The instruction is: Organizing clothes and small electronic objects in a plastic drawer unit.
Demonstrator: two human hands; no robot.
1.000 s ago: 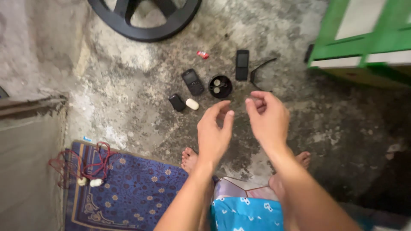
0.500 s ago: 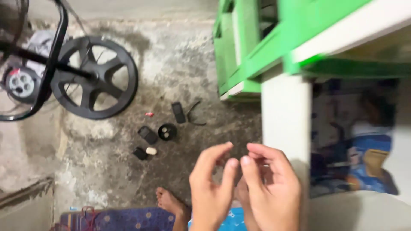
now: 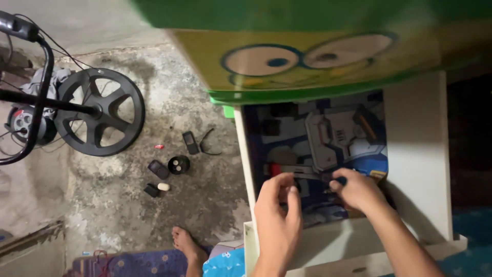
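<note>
Lower centre of the frame: right hand (image 3: 359, 191) down in the open drawer (image 3: 246, 154), fingers (image 3: 335, 185) pinched on a small dark piece (image 3: 339, 180), too blurred to name. Just to its left, left hand (image 3: 277, 210) raised above the drawer's near edge, fingers loosely curled and released, nothing seen in them. Piece itself at the middle of the drawer, above a crowded blue lining and just right of a red-handled tool (image 3: 275, 169).

Likely trouble, judged from this:
- Thin fingertip pinch on so small a piece; easily slipped and lost among the clutter beneath.
- Little light under the overhanging green and yellow cabinet top (image 3: 307, 61); easy to grab the wrong thing or snag on a neighbouring tool.
- Knuckles close beneath that overhang; a knock possible on lifting out.
- Drawer pulled far out over the bare foot (image 3: 185, 245) at lower left; anything dropped past the rim apt to land on toes or concrete.
- Dark phone (image 3: 190, 142) and black round cap (image 3: 179, 164) loose on the floor, left of centre, near a black wheel (image 3: 100, 119); easily stepped on.
</note>
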